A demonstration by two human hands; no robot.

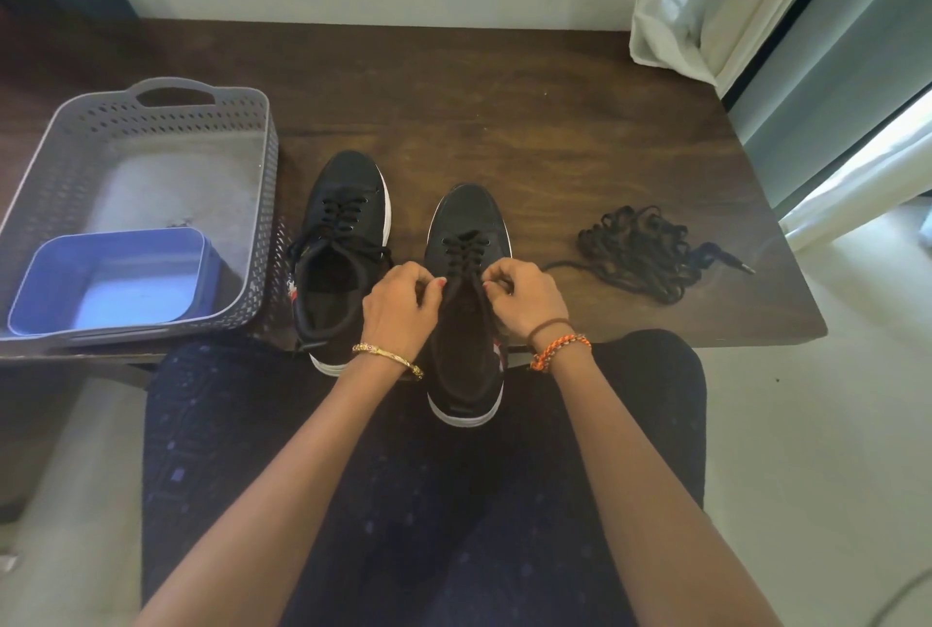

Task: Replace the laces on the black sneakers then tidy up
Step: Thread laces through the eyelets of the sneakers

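Note:
Two black sneakers with white soles stand side by side on the dark wooden table point(504, 112). The left sneaker point(343, 248) is laced, its lace ends hanging loose. The right sneaker point(466, 303) juts over the table's near edge, above my lap. My left hand point(401, 306) and my right hand point(524, 296) each pinch a black lace end at the top eyelets of that right sneaker. A tangled pile of black laces point(643, 251) lies on the table to the right.
A grey perforated basket point(146, 122) sits at the table's left, with a blue plastic tub point(108, 283) inside it. A white curtain point(716, 6) hangs at the back right. My legs in dark patterned fabric point(403, 500) fill the foreground.

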